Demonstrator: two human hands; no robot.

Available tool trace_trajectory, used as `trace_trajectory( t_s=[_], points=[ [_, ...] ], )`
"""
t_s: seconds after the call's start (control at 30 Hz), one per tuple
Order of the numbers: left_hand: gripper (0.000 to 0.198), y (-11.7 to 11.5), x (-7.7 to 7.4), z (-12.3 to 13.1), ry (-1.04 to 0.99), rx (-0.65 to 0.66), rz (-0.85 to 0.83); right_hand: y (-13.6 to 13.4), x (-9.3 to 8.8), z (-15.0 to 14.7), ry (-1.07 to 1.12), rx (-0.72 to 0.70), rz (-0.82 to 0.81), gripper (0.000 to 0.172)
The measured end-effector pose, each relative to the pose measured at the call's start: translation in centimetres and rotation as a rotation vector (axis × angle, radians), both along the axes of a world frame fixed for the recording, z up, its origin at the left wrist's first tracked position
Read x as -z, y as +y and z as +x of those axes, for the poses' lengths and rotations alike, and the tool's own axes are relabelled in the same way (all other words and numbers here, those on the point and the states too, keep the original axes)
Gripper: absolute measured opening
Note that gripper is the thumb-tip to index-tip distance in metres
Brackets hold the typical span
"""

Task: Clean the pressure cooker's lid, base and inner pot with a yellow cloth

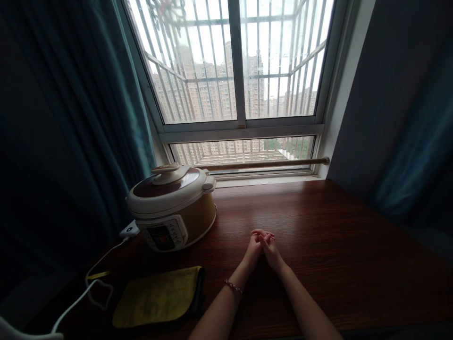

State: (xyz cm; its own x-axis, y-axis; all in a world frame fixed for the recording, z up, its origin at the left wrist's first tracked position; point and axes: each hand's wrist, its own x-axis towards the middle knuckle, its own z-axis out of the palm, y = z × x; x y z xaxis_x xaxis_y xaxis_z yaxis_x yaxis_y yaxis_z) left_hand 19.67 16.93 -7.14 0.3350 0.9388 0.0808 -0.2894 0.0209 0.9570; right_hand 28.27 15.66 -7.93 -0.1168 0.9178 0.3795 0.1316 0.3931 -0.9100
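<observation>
Table [318,245]: dark wood, by window [241,94]
Left hand [253,249]: clasped together with my right hand [272,251]
Cooker [198,215]: left of my hands, hiding part of curtain [120,141]
Yellow cloth [159,297]: flat, nearer me than cooker

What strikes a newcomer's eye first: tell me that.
The bright, grey-framed, barred window, top centre, would probably catch the eye first. Next comes the rounded white-and-gold electric cooker at left on the reddish-brown wooden table. Below centre, the bare left hand and right hand are clasped.
</observation>
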Motion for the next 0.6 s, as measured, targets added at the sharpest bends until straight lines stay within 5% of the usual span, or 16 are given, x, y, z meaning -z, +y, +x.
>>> trace_trajectory(
  t_s=[0.6],
  points=[
    [0.036, -0.02, 0.11, 0.1, -0.017, -0.004, -0.011, 0.07, 0.07, 0.01, -0.015, 0.003, 0.007, 0.047]
  ],
)
